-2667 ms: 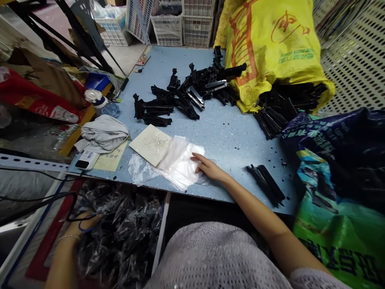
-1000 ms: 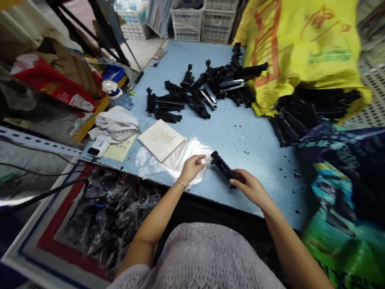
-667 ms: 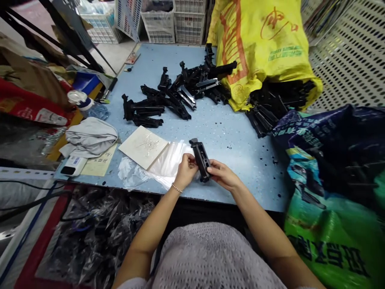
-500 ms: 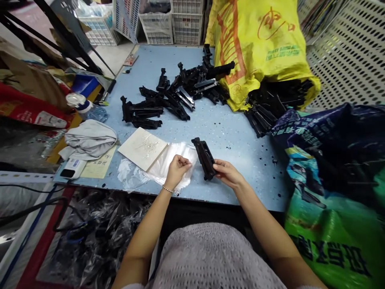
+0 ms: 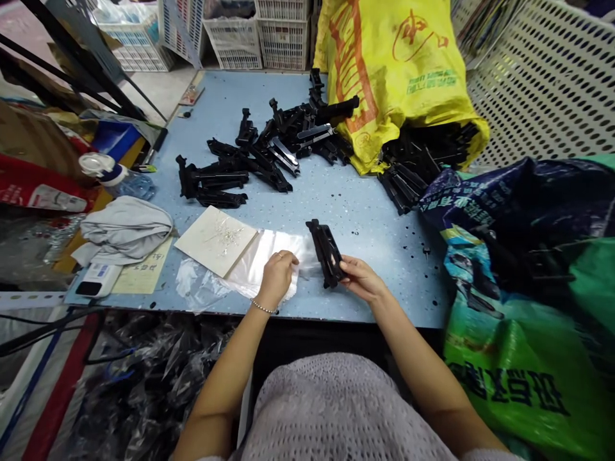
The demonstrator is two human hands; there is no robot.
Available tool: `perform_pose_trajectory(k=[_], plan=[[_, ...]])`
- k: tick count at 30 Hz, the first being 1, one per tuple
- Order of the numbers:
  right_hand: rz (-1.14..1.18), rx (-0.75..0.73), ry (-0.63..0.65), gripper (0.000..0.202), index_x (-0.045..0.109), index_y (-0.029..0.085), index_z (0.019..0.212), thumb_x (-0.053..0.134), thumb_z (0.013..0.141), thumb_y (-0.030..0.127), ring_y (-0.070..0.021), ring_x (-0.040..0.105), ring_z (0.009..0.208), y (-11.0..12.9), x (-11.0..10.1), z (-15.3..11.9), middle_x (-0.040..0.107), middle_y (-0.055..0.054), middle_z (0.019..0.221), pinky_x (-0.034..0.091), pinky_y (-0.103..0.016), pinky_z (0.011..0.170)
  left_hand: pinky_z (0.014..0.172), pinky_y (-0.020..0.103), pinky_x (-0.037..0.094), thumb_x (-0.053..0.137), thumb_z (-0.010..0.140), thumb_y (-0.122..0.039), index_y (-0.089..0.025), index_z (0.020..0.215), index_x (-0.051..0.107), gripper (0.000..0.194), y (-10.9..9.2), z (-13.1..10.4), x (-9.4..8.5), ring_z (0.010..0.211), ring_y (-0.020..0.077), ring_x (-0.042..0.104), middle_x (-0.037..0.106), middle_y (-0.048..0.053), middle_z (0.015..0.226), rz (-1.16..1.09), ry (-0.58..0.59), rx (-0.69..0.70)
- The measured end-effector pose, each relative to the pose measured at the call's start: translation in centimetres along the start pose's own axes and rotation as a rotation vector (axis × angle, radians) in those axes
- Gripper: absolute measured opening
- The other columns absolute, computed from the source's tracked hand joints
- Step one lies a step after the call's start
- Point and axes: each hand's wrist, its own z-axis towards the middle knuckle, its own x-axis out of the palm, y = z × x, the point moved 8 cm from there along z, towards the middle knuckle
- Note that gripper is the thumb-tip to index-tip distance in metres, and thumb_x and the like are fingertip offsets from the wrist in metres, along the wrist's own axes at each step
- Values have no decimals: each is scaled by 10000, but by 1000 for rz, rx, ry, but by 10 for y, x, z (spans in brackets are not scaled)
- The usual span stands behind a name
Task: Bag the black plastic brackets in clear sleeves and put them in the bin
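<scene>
One head-worn camera looks forward and steeply down past the grey knitted top (image 5: 336,410), the left hand (image 5: 278,276) and right hand (image 5: 361,278) fairly close below; its wide view runs from the worktop's (image 5: 319,198) near edge to white crates (image 5: 283,43) beyond the far one.

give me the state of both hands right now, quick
Left hand: curled over thin, clear, shiny plastic sheets; whether it grips one cannot be told.
Right hand: closed, holding a long, black, plastic-looking part.
</scene>
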Motion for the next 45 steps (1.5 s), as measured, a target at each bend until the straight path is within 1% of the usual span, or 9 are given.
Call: perform_pose_trajectory(k=[4,10,17,23,27,32,37,40,45], plan=[[-308,-185,-176,425,688,221,1081,799,702,379,-131,519,712,27,-16,-28,647,-43,990,435,-278,634,941,401,527,449,874,-62,-203,1218,633,414,-3,0,-4,1067,218,632,632,100,1241,202,3,58],[-169,115,121,303,686,178,918,811,727,378,-92,493,602,-1,11,-56,576,15,717,392,-227,542,1047,405,506,417,925,-76,-264,1495,354,604,-37,-3,5,1335,230,488,446,106,1489,174,-26,247],[185,160,61,352,681,168,937,850,682,342,-98,577,664,-21,21,-27,652,-15,801,469,-218,606,1138,429,441,388,933,-47,-246,1555,188,683,-67,-42,8,1424,239,385,393,125,1525,200,-5,489],[313,83,23,539,614,260,1209,818,710,261,-119,618,729,-6,41,-9,685,-10,914,509,-230,642,1038,445,532,354,867,26,-253,1544,222,745,-87,-75,30,1310,234,516,489,119,1448,74,266,584],[383,88,44,267,684,187,903,823,705,300,-119,600,730,-14,67,-4,671,-19,841,518,-220,661,982,453,559,490,883,-76,-245,1524,289,692,-77,-76,19,1217,251,572,539,131,1356,95,203,527],[281,86,115,272,585,196,728,789,771,372,-95,552,664,-22,118,-18,595,29,695,476,-215,645,916,354,574,588,894,-140,-264,1320,581,443,-79,-88,-50,1028,176,631,620,72,1108,29,-140,268],[-111,166,566,210,624,180,764,726,839,348,-127,564,718,-35,164,-40,631,-20,811,449,-280,704,735,273,595,627,884,-269,-253,1155,701,281,-62,-164,-123,901,161,650,644,73,1077,-67,-10,-250],[-138,228,500,187,645,189,796,699,862,356,-126,552,731,-50,150,-31,628,-26,878,444,-285,713,586,236,561,623,863,-324,-235,1135,709,299,6,-227,-178,824,164,657,651,68,1072,64,-79,-578],[-66,249,314,195,650,196,803,706,855,376,-123,537,753,-67,122,-15,614,-19,881,451,-272,725,877,338,538,634,833,-183,-166,1080,700,256,146,-311,-276,1012,237,653,683,85,1064,622,-151,-1152]])
